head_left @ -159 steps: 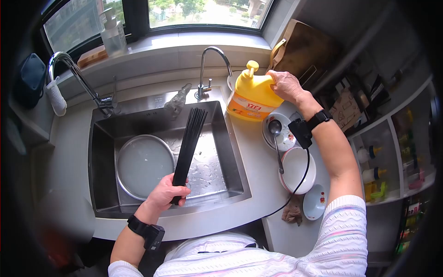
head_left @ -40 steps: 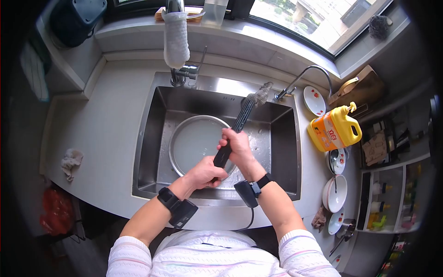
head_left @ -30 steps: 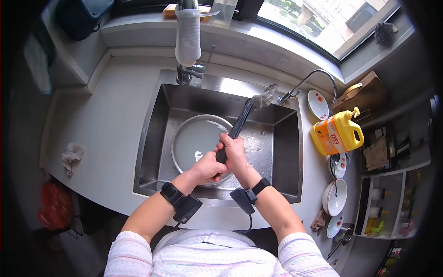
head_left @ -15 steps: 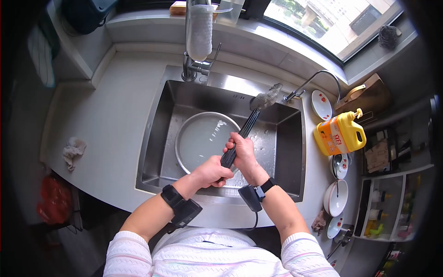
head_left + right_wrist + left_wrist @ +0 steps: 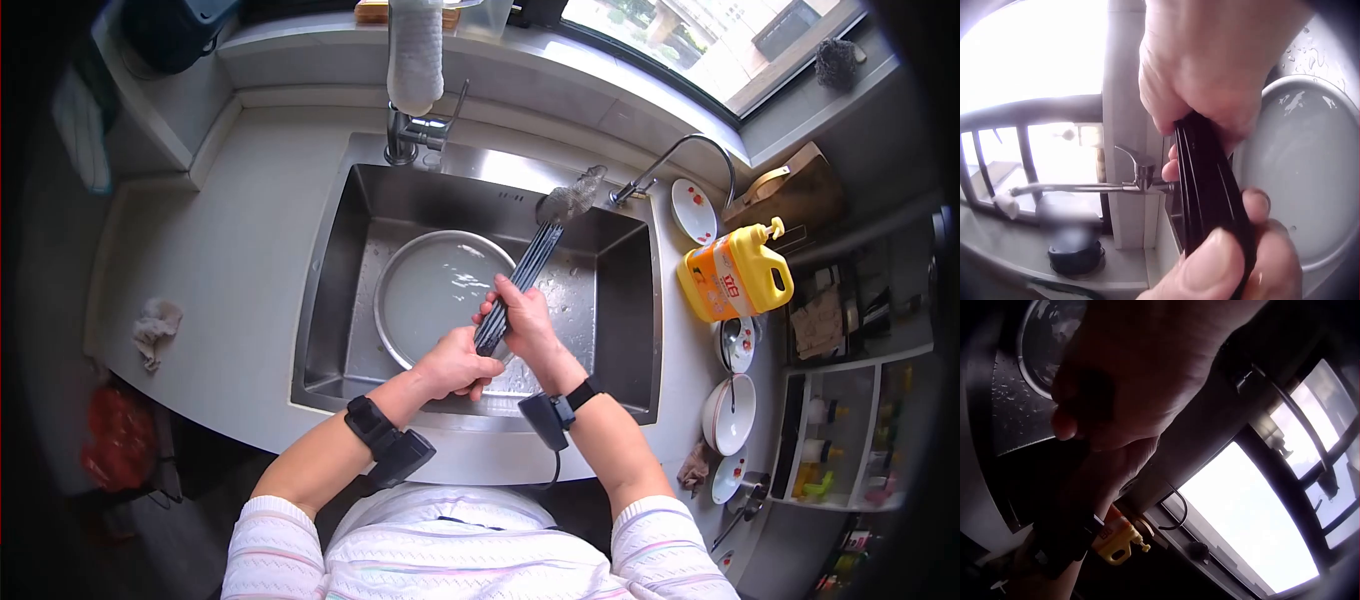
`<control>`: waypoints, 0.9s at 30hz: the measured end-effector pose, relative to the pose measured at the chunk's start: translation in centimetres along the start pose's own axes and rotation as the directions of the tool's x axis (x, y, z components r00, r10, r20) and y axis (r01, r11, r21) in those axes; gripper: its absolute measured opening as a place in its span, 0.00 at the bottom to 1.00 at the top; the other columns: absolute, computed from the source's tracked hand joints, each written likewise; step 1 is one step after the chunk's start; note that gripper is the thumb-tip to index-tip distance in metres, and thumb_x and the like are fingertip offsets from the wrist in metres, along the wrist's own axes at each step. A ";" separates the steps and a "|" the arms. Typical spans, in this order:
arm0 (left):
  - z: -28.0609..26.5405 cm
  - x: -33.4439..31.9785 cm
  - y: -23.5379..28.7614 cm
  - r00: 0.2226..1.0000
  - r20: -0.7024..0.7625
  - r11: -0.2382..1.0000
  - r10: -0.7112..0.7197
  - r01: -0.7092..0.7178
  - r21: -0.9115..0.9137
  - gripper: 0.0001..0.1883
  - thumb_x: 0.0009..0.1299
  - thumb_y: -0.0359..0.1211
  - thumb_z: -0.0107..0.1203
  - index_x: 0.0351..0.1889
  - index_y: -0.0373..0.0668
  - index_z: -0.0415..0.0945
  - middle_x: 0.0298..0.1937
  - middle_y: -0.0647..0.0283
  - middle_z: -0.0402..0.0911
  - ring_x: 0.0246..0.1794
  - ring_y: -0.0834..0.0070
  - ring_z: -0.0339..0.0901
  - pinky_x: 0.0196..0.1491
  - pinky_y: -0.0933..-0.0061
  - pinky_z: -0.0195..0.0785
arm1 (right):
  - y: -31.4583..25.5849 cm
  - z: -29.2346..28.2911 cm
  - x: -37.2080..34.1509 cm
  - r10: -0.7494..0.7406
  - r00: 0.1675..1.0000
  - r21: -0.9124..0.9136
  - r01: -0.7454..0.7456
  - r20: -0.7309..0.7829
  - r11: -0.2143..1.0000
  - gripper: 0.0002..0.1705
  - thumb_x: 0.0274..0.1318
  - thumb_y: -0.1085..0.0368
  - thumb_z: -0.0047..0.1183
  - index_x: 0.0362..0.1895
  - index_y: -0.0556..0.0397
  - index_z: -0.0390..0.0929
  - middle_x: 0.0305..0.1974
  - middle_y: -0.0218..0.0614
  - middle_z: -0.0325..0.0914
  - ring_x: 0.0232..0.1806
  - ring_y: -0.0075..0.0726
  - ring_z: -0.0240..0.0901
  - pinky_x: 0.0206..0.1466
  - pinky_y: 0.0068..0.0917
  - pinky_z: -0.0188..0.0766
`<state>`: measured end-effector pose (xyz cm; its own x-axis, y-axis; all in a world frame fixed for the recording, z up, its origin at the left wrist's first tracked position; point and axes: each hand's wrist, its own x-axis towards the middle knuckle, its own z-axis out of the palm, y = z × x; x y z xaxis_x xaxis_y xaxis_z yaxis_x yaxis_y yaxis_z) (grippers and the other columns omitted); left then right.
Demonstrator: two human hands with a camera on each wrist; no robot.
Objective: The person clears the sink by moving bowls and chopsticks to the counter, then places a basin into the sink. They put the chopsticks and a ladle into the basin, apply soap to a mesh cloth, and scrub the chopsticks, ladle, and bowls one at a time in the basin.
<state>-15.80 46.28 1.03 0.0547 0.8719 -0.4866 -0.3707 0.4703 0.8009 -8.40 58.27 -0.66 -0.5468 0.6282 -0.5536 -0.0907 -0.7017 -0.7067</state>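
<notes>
Both hands hold one bundle of black chopsticks [image 5: 538,252] over the sink, its far end pointing toward the back right. My left hand [image 5: 455,364] grips the near end. Higher up the bundle, my right hand [image 5: 527,322] wraps around it, just above the left. In the right wrist view the dark sticks [image 5: 1210,181] lie packed together, with a thumb [image 5: 1213,262] pressed along them. Beneath and left of the bundle, a round basin [image 5: 377,300] of cloudy water stands in the steel sink [image 5: 628,300].
A grey mesh bag [image 5: 572,198] lies at the sink's back edge. On the right stand a yellow detergent jug [image 5: 735,275], a bowl [image 5: 728,415] and several flowered dishes. Behind are a covered tap [image 5: 415,60] and a thin tap [image 5: 690,140]. A crumpled cloth [image 5: 156,330] lies left.
The right hand has let go of the yellow detergent jug, now on the counter, and has joined the left on the chopsticks. Lately the bundle has turned slightly, its sticks showing lighter streaks.
</notes>
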 end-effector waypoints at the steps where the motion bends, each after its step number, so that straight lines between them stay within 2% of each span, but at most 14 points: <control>1: -0.1 -0.2 0.0 0.996 0.085 0.992 0.014 -0.004 -0.123 0.06 0.59 0.28 0.54 0.30 0.38 0.67 0.18 0.62 0.72 0.11 0.77 0.71 0.09 0.82 0.55 | -1.1 -0.3 0.1 0.036 0.995 0.008 -0.037 0.095 0.999 0.09 0.54 0.64 0.50 0.28 0.54 0.67 0.22 0.35 0.70 0.20 0.34 0.70 0.27 0.38 0.75; 4: 0.6 -1.6 0.9 0.977 0.213 0.894 -0.005 0.100 -0.438 0.09 0.59 0.28 0.56 0.33 0.38 0.67 0.18 0.62 0.73 0.12 0.76 0.71 0.09 0.83 0.54 | -4.5 -0.2 -1.0 0.003 0.971 0.169 -0.045 0.241 0.985 0.09 0.56 0.60 0.48 0.29 0.51 0.68 0.25 0.31 0.71 0.30 0.33 0.72 0.39 0.38 0.72; 6: 1.1 -1.8 0.6 0.970 0.244 0.856 0.011 0.117 -0.503 0.10 0.59 0.29 0.56 0.35 0.38 0.67 0.17 0.64 0.71 0.10 0.75 0.69 0.10 0.83 0.53 | -4.5 -0.1 -0.9 -0.002 0.977 0.190 -0.040 0.214 0.981 0.10 0.57 0.60 0.47 0.28 0.51 0.68 0.23 0.28 0.68 0.29 0.27 0.69 0.38 0.33 0.71; 8: 1.4 -1.2 0.0 0.940 0.333 0.758 0.075 0.164 -0.631 0.10 0.58 0.28 0.55 0.34 0.38 0.66 0.16 0.64 0.69 0.09 0.76 0.67 0.10 0.82 0.52 | -2.9 -1.7 1.1 -0.072 0.864 0.418 -0.166 0.498 0.893 0.10 0.57 0.59 0.47 0.28 0.50 0.67 0.20 0.25 0.63 0.24 0.21 0.64 0.32 0.28 0.69; 9: 1.3 -0.9 -0.1 0.939 0.335 0.759 0.074 0.165 -0.630 0.10 0.58 0.28 0.55 0.34 0.38 0.66 0.16 0.64 0.69 0.09 0.76 0.67 0.10 0.82 0.52 | -2.9 -1.0 0.6 -0.044 0.931 0.337 -0.087 0.362 0.937 0.11 0.56 0.59 0.48 0.27 0.49 0.66 0.18 0.22 0.58 0.19 0.18 0.58 0.25 0.24 0.65; 11: 1.1 -0.2 -0.4 0.991 0.121 0.964 -0.056 0.085 -0.253 0.11 0.56 0.26 0.54 0.35 0.36 0.65 0.16 0.65 0.68 0.08 0.77 0.65 0.10 0.80 0.53 | -2.6 -0.4 0.7 -0.015 0.982 0.207 -0.025 0.189 0.978 0.11 0.55 0.59 0.50 0.26 0.49 0.65 0.17 0.22 0.58 0.17 0.18 0.58 0.22 0.24 0.65; 12: 1.3 0.3 -0.8 0.991 0.122 0.964 -0.058 0.087 -0.251 0.11 0.56 0.26 0.54 0.35 0.36 0.65 0.16 0.65 0.68 0.08 0.77 0.65 0.10 0.80 0.53 | -2.5 0.0 0.9 -0.010 1.000 0.062 0.010 0.010 0.998 0.12 0.54 0.59 0.51 0.26 0.49 0.64 0.16 0.22 0.59 0.16 0.19 0.58 0.20 0.25 0.65; 13: 1.6 0.8 -1.3 0.997 -0.082 1.000 0.008 -0.007 0.021 0.10 0.56 0.26 0.53 0.34 0.35 0.65 0.16 0.66 0.67 0.08 0.77 0.65 0.10 0.79 0.53 | -2.3 0.2 1.4 -0.032 0.998 0.011 0.033 -0.063 0.999 0.14 0.52 0.57 0.53 0.25 0.48 0.63 0.15 0.24 0.60 0.13 0.21 0.59 0.16 0.27 0.65; 14: 1.7 1.3 -1.6 0.958 -0.254 0.951 0.129 -0.047 0.306 0.10 0.56 0.25 0.52 0.33 0.35 0.65 0.16 0.66 0.67 0.08 0.78 0.64 0.10 0.78 0.54 | -2.5 0.3 1.8 -0.036 0.997 0.013 0.037 -0.063 0.999 0.14 0.52 0.57 0.53 0.25 0.48 0.63 0.15 0.24 0.60 0.13 0.21 0.59 0.16 0.27 0.65; 18: 1.3 1.0 -1.6 0.843 -0.239 0.674 0.483 -0.184 0.715 0.11 0.55 0.28 0.56 0.30 0.36 0.64 0.18 0.64 0.70 0.11 0.77 0.68 0.12 0.75 0.60 | -3.5 -0.8 3.6 -0.146 0.973 -0.029 0.143 -0.180 0.989 0.16 0.53 0.52 0.51 0.25 0.48 0.63 0.15 0.29 0.63 0.12 0.27 0.62 0.14 0.32 0.65; 20: 1.8 -1.0 1.0 0.998 -0.050 0.989 0.026 -0.018 0.145 0.10 0.60 0.29 0.54 0.34 0.36 0.64 0.15 0.66 0.67 0.09 0.78 0.65 0.10 0.79 0.57 | -4.6 -2.1 4.6 -0.162 0.973 0.047 0.172 -0.166 0.984 0.16 0.55 0.51 0.49 0.26 0.49 0.64 0.15 0.29 0.63 0.13 0.27 0.63 0.15 0.31 0.66; 21: 1.5 -1.2 1.0 0.998 -0.051 0.989 0.025 -0.017 0.147 0.10 0.60 0.29 0.54 0.34 0.36 0.64 0.15 0.66 0.67 0.09 0.78 0.65 0.10 0.79 0.57 | -5.0 -2.5 4.4 -0.161 0.983 0.104 0.170 -0.093 0.980 0.15 0.56 0.52 0.47 0.28 0.49 0.65 0.17 0.28 0.64 0.16 0.26 0.64 0.21 0.31 0.68; 24: 0.6 -1.6 0.9 0.969 0.236 0.931 -0.073 0.151 -0.333 0.10 0.62 0.32 0.54 0.33 0.39 0.64 0.16 0.66 0.67 0.10 0.79 0.65 0.11 0.81 0.56 | -4.2 -2.1 3.4 -0.112 0.990 0.337 0.079 0.081 0.938 0.13 0.57 0.54 0.45 0.30 0.49 0.66 0.20 0.28 0.65 0.19 0.25 0.64 0.26 0.32 0.70; 27: -0.2 -1.0 1.1 0.969 0.246 0.859 -0.001 0.126 -0.495 0.08 0.61 0.31 0.55 0.30 0.41 0.66 0.16 0.65 0.68 0.10 0.78 0.66 0.10 0.82 0.54 | -2.1 1.1 0.0 -0.075 0.990 0.193 0.051 0.117 0.980 0.13 0.58 0.56 0.45 0.31 0.52 0.66 0.22 0.30 0.67 0.21 0.27 0.66 0.27 0.34 0.71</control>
<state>-16.46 45.93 2.37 0.2812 0.8784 -0.3865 -0.7710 0.4466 0.4539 -9.10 59.36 1.25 -0.6317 0.6355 -0.4439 -0.2776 -0.7201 -0.6359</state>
